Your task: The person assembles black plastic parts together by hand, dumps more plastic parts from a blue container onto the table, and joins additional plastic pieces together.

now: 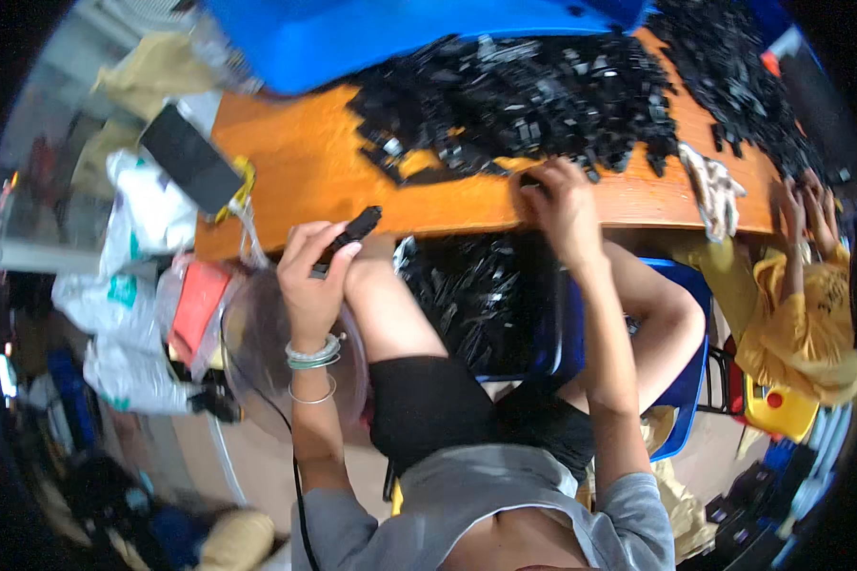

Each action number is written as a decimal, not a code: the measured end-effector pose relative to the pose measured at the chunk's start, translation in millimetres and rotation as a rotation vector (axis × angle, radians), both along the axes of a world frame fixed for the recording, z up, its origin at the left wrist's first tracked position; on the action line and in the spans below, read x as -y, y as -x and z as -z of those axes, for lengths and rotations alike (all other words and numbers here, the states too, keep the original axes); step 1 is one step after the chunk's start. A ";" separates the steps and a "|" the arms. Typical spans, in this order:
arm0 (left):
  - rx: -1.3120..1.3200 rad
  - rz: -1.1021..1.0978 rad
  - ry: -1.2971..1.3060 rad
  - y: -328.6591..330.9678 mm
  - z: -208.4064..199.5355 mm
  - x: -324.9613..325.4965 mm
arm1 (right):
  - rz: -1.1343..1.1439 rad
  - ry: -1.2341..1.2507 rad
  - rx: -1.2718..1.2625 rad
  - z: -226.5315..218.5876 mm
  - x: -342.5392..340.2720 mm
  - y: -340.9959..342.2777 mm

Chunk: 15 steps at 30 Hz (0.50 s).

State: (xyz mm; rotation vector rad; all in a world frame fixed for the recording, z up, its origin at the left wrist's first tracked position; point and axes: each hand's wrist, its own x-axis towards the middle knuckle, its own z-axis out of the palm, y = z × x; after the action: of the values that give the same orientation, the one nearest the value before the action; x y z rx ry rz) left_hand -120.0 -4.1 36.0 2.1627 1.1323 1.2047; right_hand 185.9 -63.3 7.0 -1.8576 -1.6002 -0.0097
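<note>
My left hand [312,281] pinches a short black plastic piece [360,226] between thumb and fingers, just off the near edge of the orange wooden table [290,152]. Its exact kind does not show. My right hand [567,205] is blurred by motion over the table's front edge. Its fingers are curled around a small dark piece [533,183], partly hidden. Beyond that hand spreads a wide pile of black plastic pieces [533,90] on the tabletop.
A large blue tub [419,33] stands at the back. Under the table edge, more black pieces [476,295] lie between my knees. A phone-like dark slab [190,157] and plastic bags [148,214] sit left. A cloth [709,190] hangs right, near a co-worker in yellow [795,314].
</note>
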 end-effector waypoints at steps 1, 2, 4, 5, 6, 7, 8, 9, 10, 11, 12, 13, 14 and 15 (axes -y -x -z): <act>0.042 -0.010 0.109 17.9 -0.5 9.1 | 0.015 -0.025 -0.010 -3.5 3.7 -5.7; -0.012 0.002 0.205 39.3 1.4 14.4 | 0.014 -0.029 -0.065 -4.7 4.9 -6.2; 0.193 0.055 0.427 92.8 26.7 29.5 | 0.017 0.014 -0.144 -10.0 4.1 -6.0; 0.356 0.022 0.672 131.2 53.1 36.2 | 0.027 0.069 -0.199 -20.9 2.5 0.9; 0.179 -0.019 0.798 163.5 76.1 38.0 | 0.021 0.052 -0.183 -20.7 0.8 3.2; 0.003 -0.060 0.922 184.0 98.8 43.7 | 0.014 0.034 -0.165 -19.3 -0.8 3.9; -0.722 -0.172 0.655 190.1 120.6 54.8 | -0.006 0.029 -0.166 -19.1 -2.0 7.0; -1.417 -0.273 0.318 192.1 140.0 65.5 | 0.005 0.043 -0.153 -19.7 -1.0 8.2; -1.060 -0.107 0.344 191.3 132.0 68.1 | 0.036 0.062 -0.138 -19.6 2.3 8.2; -1.054 -0.105 0.338 183.9 129.2 60.4 | 0.039 0.057 -0.133 -21.0 2.9 9.3; -0.664 -0.095 0.488 174.1 127.5 48.4 | 0.041 -0.003 -0.201 -23.2 2.8 11.5; -0.272 -0.076 0.631 150.6 108.5 43.9 | 0.047 -0.053 -0.272 -22.8 7.4 11.8; -0.123 -0.069 0.596 122.9 86.9 40.0 | 0.076 -0.035 -0.399 -15.2 6.2 9.5; 0.027 -0.058 0.548 94.2 64.2 37.2 | 0.061 -0.053 -0.652 -10.7 6.1 10.9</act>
State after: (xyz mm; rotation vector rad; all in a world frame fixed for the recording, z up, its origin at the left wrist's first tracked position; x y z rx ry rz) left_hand -214.1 -41.3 -28.2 1.7017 1.3339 0.8152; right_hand 175.0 -69.4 17.7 -1.6330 -1.0758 0.4736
